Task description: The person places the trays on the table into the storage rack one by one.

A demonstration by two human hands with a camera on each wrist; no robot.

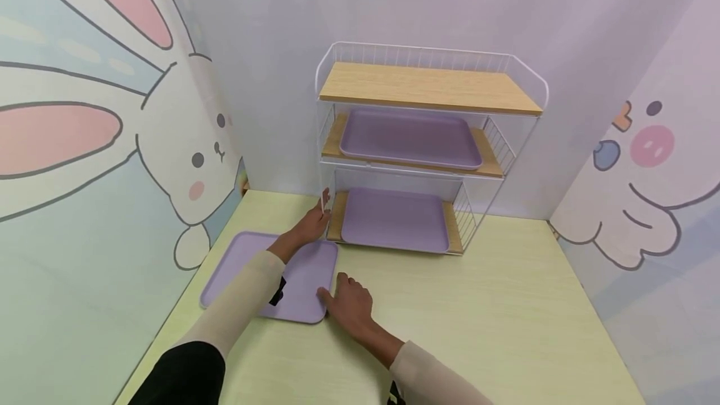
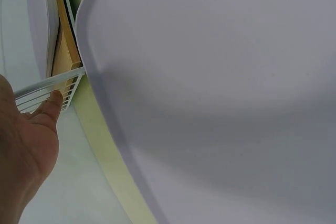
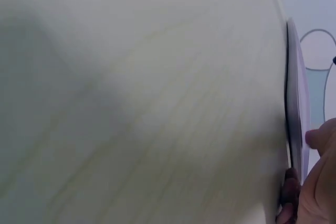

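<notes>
On the table's left lies a lilac tray [image 1: 306,280]. My right hand [image 1: 351,308] is at its right edge, thumb over the rim. In the right wrist view the tray's edge [image 3: 295,98] runs between that thumb and the curled fingers. My left hand [image 1: 312,224] reaches across the tray to the left side of a white wire rack with wooden shelves [image 1: 430,87]. In the left wrist view an extended finger [image 2: 51,107] touches the rack's wire side; the other fingers are partly hidden. Two more lilac trays rest on the middle shelf [image 1: 410,139] and the bottom shelf [image 1: 396,220].
The rack stands at the back of the pale yellow table [image 1: 506,305]. Fabric walls with a rabbit print [image 1: 191,136] on the left and a white cartoon figure [image 1: 635,199] on the right enclose the table.
</notes>
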